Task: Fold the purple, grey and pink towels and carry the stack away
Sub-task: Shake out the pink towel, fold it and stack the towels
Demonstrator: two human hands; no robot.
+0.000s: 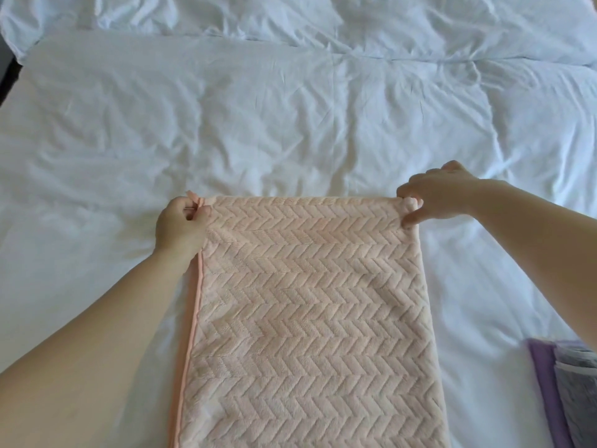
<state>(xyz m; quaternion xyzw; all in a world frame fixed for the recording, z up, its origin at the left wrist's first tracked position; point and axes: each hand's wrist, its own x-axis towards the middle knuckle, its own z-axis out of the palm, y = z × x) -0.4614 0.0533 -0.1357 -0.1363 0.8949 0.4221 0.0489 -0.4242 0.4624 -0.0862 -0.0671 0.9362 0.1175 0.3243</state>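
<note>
A pink towel (307, 318) with a herringbone pattern lies lengthwise on the white bed, doubled over, its darker pink hem running down the left side. My left hand (179, 226) pinches its far left corner. My right hand (436, 197) pinches its far right corner, fingers curled over the edge. At the lower right edge of the view sits a folded purple towel (542, 383) with a folded grey towel (578, 379) on top of it; both are cut off by the frame.
The white duvet (290, 124) is wrinkled and spreads across the whole view. White pillows (323, 17) lie along the far edge. A dark strip of floor (6, 79) shows past the bed's left edge.
</note>
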